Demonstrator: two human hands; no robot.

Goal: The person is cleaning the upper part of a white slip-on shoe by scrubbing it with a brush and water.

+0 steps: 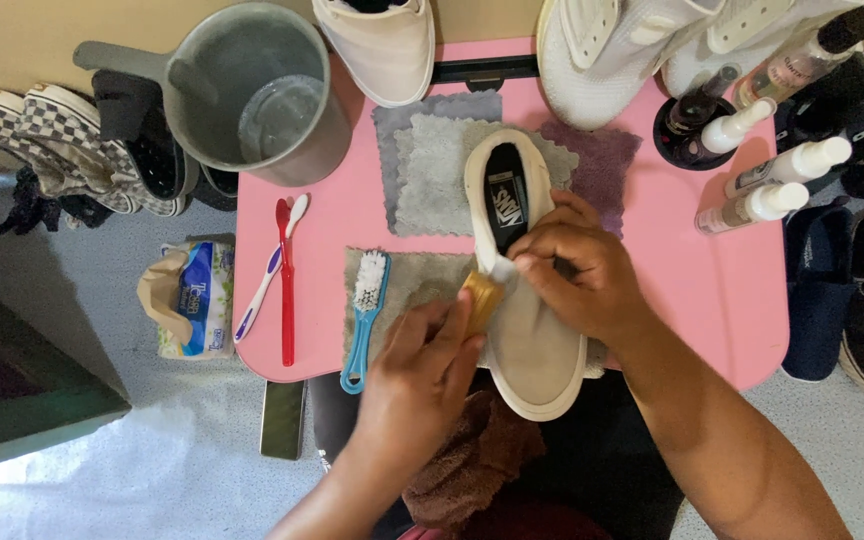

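A beige slip-on shoe [537, 345] lies on a pink table [712, 290], its toe toward me. My right hand [577, 270] grips the shoe at its opening, fingers over the upper. My left hand [422, 375] holds a small wooden-handled brush [482, 295] against the left side of the upper. Grey cloths [432, 175] and a purple cloth [602, 165] lie under the shoe's heel end.
A grey jug of water [262, 95] stands at the back left. Two toothbrushes [282, 270] and a blue-handled brush [364, 310] lie left of the shoe. Spray bottles [762, 190] stand right, white shoes [602, 50] behind. A tissue pack [190, 298] and phone [282, 418] sit lower left.
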